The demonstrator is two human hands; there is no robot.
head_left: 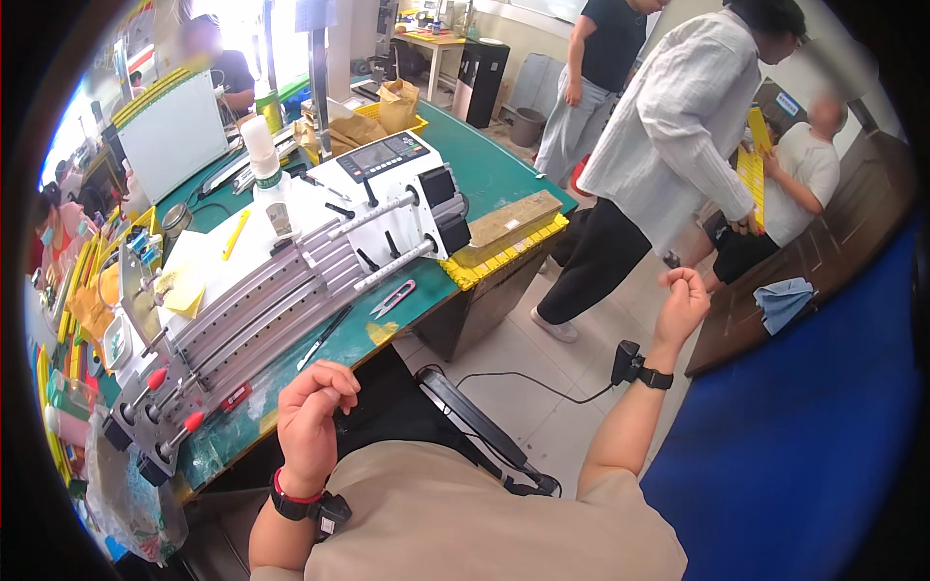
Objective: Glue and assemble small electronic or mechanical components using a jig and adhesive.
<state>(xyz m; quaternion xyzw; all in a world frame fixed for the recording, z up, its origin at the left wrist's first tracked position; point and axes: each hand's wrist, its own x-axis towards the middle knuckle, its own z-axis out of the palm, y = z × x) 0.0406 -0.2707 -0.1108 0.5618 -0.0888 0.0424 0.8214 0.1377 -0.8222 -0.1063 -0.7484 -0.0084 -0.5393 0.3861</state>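
Note:
My left hand [312, 412] is raised just off the front edge of the bench, its fingers loosely curled in with nothing showing in them. The nearest items on the green mat are a slim black-and-white pen-like tool [324, 339] and pink-handled thread snips [393, 298]. Out to the right, over the floor, I hold up my right hand [684, 308], also curled and without any visible object. A long metal machine [262, 310] with rails, red-tipped knobs and a control panel [383, 155] lies across the bench; neither hand touches it.
A wooden block [509, 229] rests on a yellow strip at the bench's right corner. A white bottle [260, 150] stands behind the machine. A cable [513, 376] runs to my right wrist device. People stand at the right, one in a light shirt [668, 126]. A blue cloth [783, 302] lies beyond.

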